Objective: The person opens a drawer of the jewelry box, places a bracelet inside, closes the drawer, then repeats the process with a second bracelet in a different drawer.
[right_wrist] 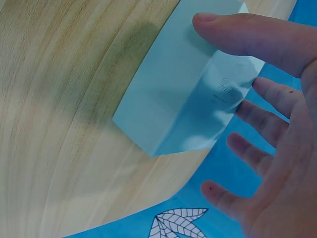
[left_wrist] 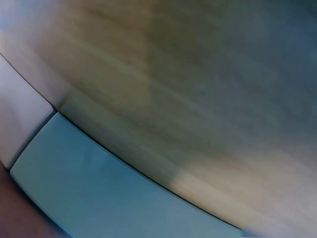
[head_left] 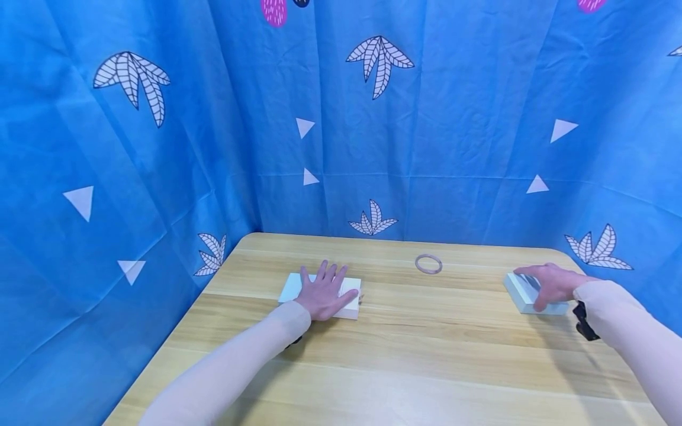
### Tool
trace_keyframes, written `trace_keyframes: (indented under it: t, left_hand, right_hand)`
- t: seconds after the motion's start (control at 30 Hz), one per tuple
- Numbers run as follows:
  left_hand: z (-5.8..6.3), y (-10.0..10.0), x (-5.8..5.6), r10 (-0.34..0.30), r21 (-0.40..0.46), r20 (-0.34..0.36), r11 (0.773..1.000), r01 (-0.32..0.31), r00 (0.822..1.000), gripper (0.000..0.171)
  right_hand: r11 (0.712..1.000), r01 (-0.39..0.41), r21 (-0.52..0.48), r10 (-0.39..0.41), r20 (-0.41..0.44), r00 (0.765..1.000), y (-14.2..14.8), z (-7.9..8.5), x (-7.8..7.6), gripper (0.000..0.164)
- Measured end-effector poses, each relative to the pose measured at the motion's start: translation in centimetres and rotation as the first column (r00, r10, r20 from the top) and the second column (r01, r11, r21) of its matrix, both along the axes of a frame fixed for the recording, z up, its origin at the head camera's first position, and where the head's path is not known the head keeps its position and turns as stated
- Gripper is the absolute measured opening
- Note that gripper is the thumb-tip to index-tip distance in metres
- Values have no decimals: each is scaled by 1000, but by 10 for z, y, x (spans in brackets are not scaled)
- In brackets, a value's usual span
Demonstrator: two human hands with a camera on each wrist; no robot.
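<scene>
Behind everything, a blue curtain point(head_left: 458, 136) hangs in folds, printed with white triangles and outlined leaves. Before it spreads a pale wooden table point(head_left: 405, 361), its far corners rounded. Both my arms reach over it in light clothing, the left sleeve point(head_left: 229, 370) running in from the near side and the right sleeve point(head_left: 631, 331) from the right edge.

Under my left hand point(head_left: 322, 296) lies the left box point(head_left: 289, 288), flat on the wood, pale blue towards its left end and white towards its right. I have that hand laid across its top with the fingers spread and pointing away from me, so they aren't wrapped round it. My left wrist's view shows a dark seam where blue meets white.

Over by the table's right side sits the right box point(right_wrist: 185, 94), light blue, with small marks on one face that I can't read. My right hand point(head_left: 556, 285) is spread wide about it, thumb over one face and fingers towards the opposite edge; I can't tell how firmly they touch.

A black strap point(head_left: 585, 321) sits at my right wrist. Smallest, a thin pinkish ring point(head_left: 429, 272) lies near the back edge, between my two hands and farther off.
</scene>
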State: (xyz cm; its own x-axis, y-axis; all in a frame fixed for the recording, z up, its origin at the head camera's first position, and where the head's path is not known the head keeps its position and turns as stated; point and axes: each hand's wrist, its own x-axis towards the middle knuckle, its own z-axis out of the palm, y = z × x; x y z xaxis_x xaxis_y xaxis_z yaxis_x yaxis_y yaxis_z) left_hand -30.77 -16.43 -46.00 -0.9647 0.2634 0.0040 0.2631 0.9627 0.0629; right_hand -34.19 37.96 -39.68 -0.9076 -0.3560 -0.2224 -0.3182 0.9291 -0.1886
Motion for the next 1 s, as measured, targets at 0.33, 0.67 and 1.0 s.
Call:
trace_keyframes:
  t: [0.33,0.67,1.0]
  left_hand:
    - [1,-1,0,-3,1,-4,1000,3,1000,90]
    - [3,-1,2,-2,-9,-2,1000,2,1000,90]
    - [1,-1,0,-13,8,-1,1000,13,1000,88]
  right_hand:
    - [1000,-8,23,8,-8,1000,-3,6,2,96]
    - [1000,-12,24,12,-10,1000,-9,8,3,97]
    - [998,-52,31,53,-25,998,-21,10,3,97]
